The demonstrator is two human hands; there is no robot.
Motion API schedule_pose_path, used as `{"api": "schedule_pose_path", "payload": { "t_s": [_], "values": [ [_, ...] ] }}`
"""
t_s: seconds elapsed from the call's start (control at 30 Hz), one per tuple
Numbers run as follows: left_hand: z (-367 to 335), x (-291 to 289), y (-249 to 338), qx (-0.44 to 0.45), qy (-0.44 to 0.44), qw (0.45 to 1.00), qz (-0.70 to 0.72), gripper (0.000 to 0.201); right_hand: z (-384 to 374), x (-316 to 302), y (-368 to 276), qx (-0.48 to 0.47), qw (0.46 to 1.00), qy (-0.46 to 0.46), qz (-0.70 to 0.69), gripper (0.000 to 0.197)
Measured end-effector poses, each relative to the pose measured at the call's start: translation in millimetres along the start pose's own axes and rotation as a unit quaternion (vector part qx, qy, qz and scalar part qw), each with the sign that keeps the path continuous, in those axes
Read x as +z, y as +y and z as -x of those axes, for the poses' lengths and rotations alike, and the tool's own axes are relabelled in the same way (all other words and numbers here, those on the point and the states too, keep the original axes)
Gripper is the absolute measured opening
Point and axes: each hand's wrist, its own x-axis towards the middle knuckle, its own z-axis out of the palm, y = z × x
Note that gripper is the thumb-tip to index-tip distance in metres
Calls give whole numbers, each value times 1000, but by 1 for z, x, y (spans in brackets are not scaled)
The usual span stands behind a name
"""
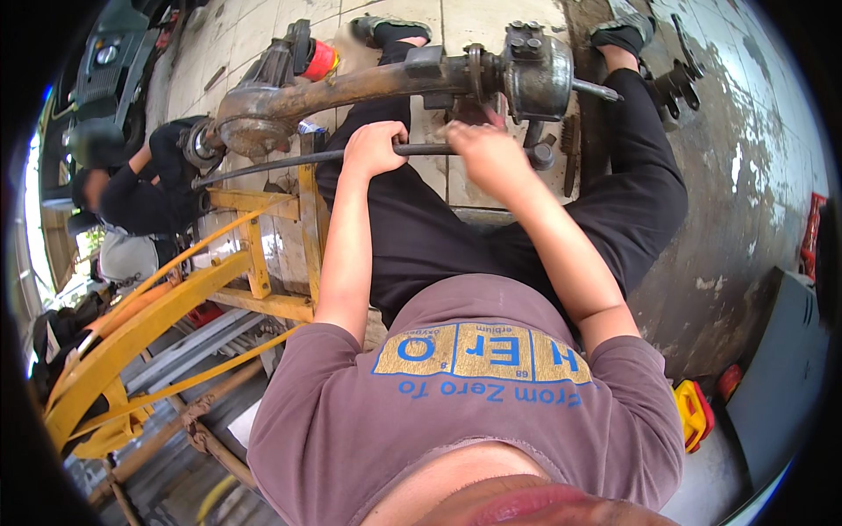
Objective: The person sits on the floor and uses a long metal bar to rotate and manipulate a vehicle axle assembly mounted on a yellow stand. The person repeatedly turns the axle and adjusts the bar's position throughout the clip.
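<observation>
Black bar (425, 150) runs (partly hidden) through left hand (372, 149).

Long dark bar (427, 150) near axle (351, 95)

left grip (375, 149) around bar (428, 150) | right grip (485, 151) blurred | axle (351, 92) beyond

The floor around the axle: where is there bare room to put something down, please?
Bare floor lies between the right leg and the grey panel; a smaller patch lies beyond the axle, between the two shoes. It is crowded at left, with the yellow frame and another person, and around the long bar, where the left hand and right hand are.
</observation>
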Motion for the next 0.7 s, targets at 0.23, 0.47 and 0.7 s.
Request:
{"api": "schedule_pose_path", "payload": {
  "t_s": [0.23,0.47,0.7],
  "values": [
    [1,-4,12,-13,-1,1000,-2,18,7,43,-28,-64,992,49,97,41],
    [-1,-3,10,-10,-4,1000,-13,18,-2,40,-17,-61,994,8,92,47],
    [-1,2,4,31,34,999,-21,19,-6,40,-23,-68,996,29,56,63]
  ]
}}
